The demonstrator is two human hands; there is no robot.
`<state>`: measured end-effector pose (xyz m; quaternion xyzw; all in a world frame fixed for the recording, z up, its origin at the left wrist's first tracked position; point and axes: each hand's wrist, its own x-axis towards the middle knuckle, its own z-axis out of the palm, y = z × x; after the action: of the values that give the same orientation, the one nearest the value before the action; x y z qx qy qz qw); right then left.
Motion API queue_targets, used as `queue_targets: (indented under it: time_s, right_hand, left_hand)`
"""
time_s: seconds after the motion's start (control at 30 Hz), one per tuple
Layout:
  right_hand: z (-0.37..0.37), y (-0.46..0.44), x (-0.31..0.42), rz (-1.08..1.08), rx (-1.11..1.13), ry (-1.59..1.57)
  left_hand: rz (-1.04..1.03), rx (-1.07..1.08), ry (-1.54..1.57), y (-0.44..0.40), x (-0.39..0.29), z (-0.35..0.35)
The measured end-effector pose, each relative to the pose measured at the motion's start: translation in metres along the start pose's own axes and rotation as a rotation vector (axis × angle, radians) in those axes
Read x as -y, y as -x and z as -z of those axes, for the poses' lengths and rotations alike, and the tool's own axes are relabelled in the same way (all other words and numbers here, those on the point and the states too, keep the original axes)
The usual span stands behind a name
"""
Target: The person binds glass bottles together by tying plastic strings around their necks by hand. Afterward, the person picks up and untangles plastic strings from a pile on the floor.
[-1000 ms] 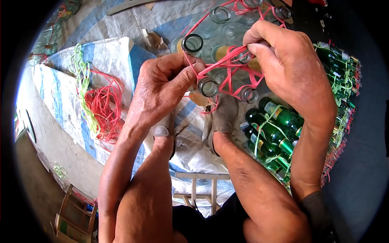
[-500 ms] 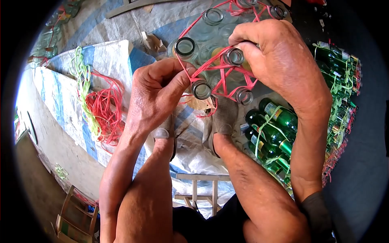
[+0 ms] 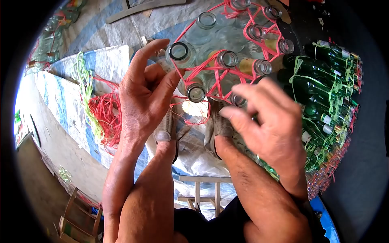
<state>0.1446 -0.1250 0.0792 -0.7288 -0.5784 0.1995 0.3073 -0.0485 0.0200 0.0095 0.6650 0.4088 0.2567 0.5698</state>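
Observation:
Several clear glass bottles [image 3: 206, 34] stand close together in front of me, with red plastic twine [image 3: 219, 75] looped and crossed around their necks. At the left edge of the group is my left hand [image 3: 142, 91], its index finger and thumb spread apart. The thumb tip is close to the twine beside a dark-rimmed bottle mouth [image 3: 178, 51]; whether it touches is unclear. My right hand [image 3: 271, 121], partly blurred, hovers near the front right bottle mouth [image 3: 238, 99] with thumb and fingers apart. Nothing shows in either hand.
Green bottles [image 3: 314, 83] tied with pale green twine lie stacked on the right. A heap of red twine [image 3: 106, 117] and a light green hank [image 3: 86, 87] rest on the sheet [image 3: 60, 91] at left. My shoes [image 3: 165, 125] are just below the bottles.
My left hand has let go of the twine and opened, shifting slightly left. My right hand has come down and toward me from the far bottle necks, uncovering several bottle mouths.

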Motion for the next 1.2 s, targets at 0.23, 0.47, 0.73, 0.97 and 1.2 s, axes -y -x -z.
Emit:
queue_targets:
  time_s: [0.23, 0.47, 0.73, 0.97, 1.2]
  right_hand:
    - [-0.014, 0.012, -0.008, -0.132, 0.017, 0.083]
    - [0.003, 0.020, -0.008, 0.058, 0.096, -0.175]
    - [-0.091, 0.069, -0.067, -0.108, 0.705, 0.034]
    - [-0.139, 0.078, -0.100, -0.031, 0.222, 0.038]
    - [-0.168, 0.078, -0.087, 0.028, 0.269, 0.097]
  left_hand:
    - [-0.106, 0.026, -0.188, -0.011, 0.007, 0.005]
    - [-0.124, 0.054, -0.132, -0.020, 0.016, 0.007]
    - [-0.072, 0.112, -0.250, -0.019, 0.011, 0.014]
    - [-0.155, 0.055, -0.205, -0.023, 0.015, 0.009]
    - [-0.132, 0.077, -0.257, -0.022, 0.020, 0.015]
